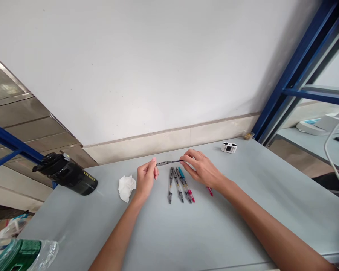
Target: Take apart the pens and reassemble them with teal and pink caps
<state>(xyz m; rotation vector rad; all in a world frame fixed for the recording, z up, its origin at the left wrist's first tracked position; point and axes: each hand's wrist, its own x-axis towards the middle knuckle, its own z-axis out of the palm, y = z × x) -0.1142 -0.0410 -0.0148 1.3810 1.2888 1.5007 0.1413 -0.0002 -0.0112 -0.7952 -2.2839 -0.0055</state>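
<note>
Between my two hands a dark grey pen [164,163] is held nearly level above the table. My left hand [147,177] pinches its left end between thumb and fingers. The fingertips of my right hand [201,167] close on the thin dark part at the other end; whether this part is a refill I cannot tell. Just below lie several pens side by side, among them a grey pen [170,186] and a pen with a teal grip [181,173]. A red-tipped pen [209,191] pokes out from under my right wrist.
A crumpled white tissue [127,188] lies left of my left hand. Farther left is a black bottle [70,175], with a clear green-labelled bottle [31,254] at the near left corner. A small white device [229,147] and a little container [248,136] stand along the back right.
</note>
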